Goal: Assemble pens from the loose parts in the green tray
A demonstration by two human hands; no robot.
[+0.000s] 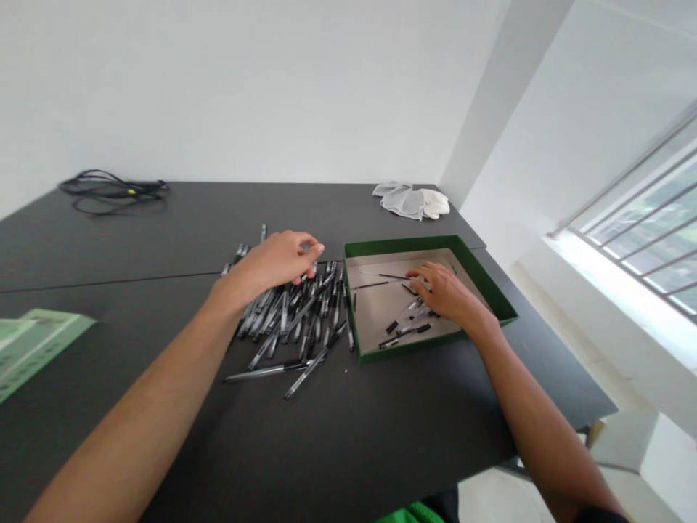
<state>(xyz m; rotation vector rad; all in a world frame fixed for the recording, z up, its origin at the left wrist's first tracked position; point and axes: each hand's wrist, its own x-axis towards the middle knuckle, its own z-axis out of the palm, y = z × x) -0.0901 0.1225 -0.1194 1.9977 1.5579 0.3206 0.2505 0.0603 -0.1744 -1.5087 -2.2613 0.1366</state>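
A heap of clear-barrelled pens with black parts (283, 312) lies on the dark table. Just above its far side, my left hand (286, 258) is closed, fingers curled toward the thumb. A small greyish bit shows between those fingers, too small to name. To the right stands a shallow green box (490, 283) with a pale inside. My right hand (443, 290) reaches down into it, fingers slightly apart and bent, with nothing plainly gripped. Under and beside that hand lie several loose pens and black pen parts (406, 330); some are partly hidden by the palm.
Crumpled white gloves (411, 201) lie at the back right. A coiled black cable (114, 190) rests at the back left. Green printed card (46, 345) is at the left edge. A seam crosses the table (337, 443); a barred window (647, 232) is on the right.
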